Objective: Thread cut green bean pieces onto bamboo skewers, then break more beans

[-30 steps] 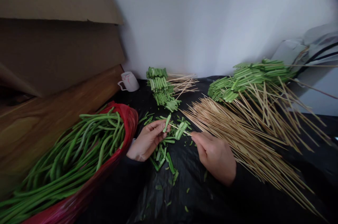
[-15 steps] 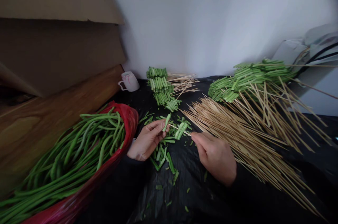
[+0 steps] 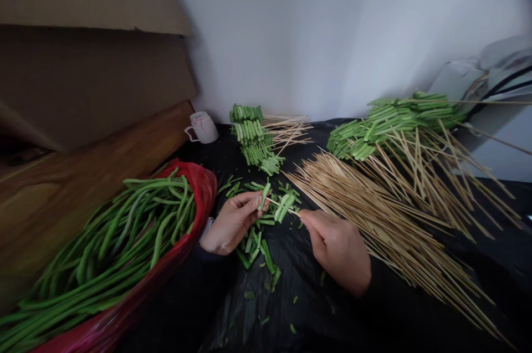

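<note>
Between finger and thumb, my left hand [image 3: 233, 222] pinches a short green bean piece [image 3: 265, 195] at the tip of a thin wooden skewer [image 3: 294, 213]. My right hand [image 3: 338, 247] is closed on the skewer's other end. Several cut bean pieces [image 3: 284, 208] sit side by side on the skewer between the hands. Loose cut pieces [image 3: 268, 256] lie below and behind them on the black plastic sheet [image 3: 286, 297]. Bare skewers [image 3: 374, 209] are heaped to the right of my right hand.
A red bag [image 3: 203, 184] of long green beans [image 3: 124, 236] is at the left. Behind stand a white mug [image 3: 203, 127] and a stack of filled skewers [image 3: 251, 139]. More filled skewers [image 3: 394, 120] lie back right. A cardboard box [image 3: 95, 76] is at upper left.
The bean piece in my left hand has shifted slightly right and down, close against the skewer tip. My right hand has barely moved.
</note>
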Demonstrator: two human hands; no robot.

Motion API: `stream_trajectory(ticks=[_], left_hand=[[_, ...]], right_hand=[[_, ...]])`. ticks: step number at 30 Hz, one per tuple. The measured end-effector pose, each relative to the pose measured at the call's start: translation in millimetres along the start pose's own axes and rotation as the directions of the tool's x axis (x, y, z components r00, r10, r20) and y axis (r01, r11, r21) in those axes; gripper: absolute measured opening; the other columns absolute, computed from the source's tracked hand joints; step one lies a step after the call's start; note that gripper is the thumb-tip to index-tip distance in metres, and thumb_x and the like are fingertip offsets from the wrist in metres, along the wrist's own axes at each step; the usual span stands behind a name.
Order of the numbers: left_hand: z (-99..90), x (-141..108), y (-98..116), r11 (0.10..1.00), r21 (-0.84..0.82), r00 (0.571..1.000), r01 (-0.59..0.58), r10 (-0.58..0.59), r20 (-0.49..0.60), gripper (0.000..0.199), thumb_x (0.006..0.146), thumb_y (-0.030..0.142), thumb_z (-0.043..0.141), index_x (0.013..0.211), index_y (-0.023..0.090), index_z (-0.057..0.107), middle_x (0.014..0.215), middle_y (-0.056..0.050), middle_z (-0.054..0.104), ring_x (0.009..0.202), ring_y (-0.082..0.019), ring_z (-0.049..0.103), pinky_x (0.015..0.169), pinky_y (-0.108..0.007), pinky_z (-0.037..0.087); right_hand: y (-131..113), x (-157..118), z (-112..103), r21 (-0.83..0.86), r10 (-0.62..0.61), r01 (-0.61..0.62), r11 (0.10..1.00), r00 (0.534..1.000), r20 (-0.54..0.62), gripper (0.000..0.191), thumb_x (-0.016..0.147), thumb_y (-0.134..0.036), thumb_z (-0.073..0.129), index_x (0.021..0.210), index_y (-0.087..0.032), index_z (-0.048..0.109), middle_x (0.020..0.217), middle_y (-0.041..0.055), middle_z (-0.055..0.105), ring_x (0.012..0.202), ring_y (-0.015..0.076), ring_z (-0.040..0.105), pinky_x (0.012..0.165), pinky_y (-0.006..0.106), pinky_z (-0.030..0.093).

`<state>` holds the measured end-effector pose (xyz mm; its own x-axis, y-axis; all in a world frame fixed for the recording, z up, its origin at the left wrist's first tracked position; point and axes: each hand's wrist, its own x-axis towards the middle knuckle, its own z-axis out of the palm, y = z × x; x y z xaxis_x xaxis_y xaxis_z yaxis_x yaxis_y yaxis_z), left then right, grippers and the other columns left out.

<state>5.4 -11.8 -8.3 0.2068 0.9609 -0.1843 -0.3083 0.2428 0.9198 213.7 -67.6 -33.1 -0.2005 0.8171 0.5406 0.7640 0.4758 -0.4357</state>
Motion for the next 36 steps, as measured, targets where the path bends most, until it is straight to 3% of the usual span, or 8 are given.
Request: stream_trajectory(ticks=[8,17,22,26,36], left_hand=[[1.2,-1,1,1.000,-0.014,1.000,-0.008,0.008,0.008,0.023,0.068,0.029,0.082,0.083,0.013,0.075,0.076,-0.002,0.066,0.069,-0.008,0.057,0.064,-0.019,0.046],[-3.1,2,3,0.994,-0.111,0.995,-0.003,-0.008,-0.101,0.020,0.065,0.019,0.084,0.080,0.013,0.073,0.075,-0.001,0.067,0.068,-0.007,0.060,0.063,-0.015,0.049],[-6.1,3,2,0.985,-0.160,0.997,0.068,-0.074,-0.035,0.019,0.064,0.018,0.085,0.077,0.012,0.072,0.074,-0.002,0.066,0.066,-0.007,0.060,0.062,-0.016,0.049],[-5.1,2,2,0.984,-0.149,0.995,0.101,-0.103,-0.006,0.019,0.065,0.018,0.084,0.078,0.011,0.072,0.075,-0.003,0.066,0.067,-0.007,0.059,0.063,-0.016,0.049],[8.8,-3,-4,0.996,-0.058,0.997,0.070,-0.069,0.021,0.022,0.060,0.024,0.088,0.070,0.013,0.073,0.075,0.000,0.066,0.068,-0.008,0.058,0.065,-0.018,0.048]], right_hand=[[-1,1,1,0.005,0.011,-0.011,1.000,1.000,-0.005,0.029,0.093,-0.013,0.041,0.098,-0.019,0.068,0.091,0.0050,0.072,0.089,0.0169,0.067,0.080,0.027,0.048],[-2,1,1,-0.040,-0.002,0.004,0.999,0.999,0.037,0.029,0.094,-0.014,0.040,0.103,-0.017,0.068,0.091,0.0061,0.072,0.088,0.0182,0.068,0.077,0.027,0.048],[-4,0,-1,-0.005,0.013,-0.013,1.000,1.000,0.016,0.031,0.091,-0.010,0.039,0.101,-0.017,0.068,0.092,0.0062,0.072,0.090,0.0182,0.068,0.081,0.027,0.049],[-5,-1,-1,0.003,0.008,-0.008,1.000,1.000,0.024,0.031,0.091,-0.010,0.040,0.105,-0.016,0.067,0.091,0.0057,0.071,0.085,0.0182,0.068,0.076,0.027,0.048],[-11,0,0,0.014,0.000,0.000,1.000,1.000,0.008,0.030,0.093,-0.012,0.040,0.105,-0.016,0.067,0.087,0.0047,0.071,0.081,0.0180,0.068,0.070,0.027,0.047]])
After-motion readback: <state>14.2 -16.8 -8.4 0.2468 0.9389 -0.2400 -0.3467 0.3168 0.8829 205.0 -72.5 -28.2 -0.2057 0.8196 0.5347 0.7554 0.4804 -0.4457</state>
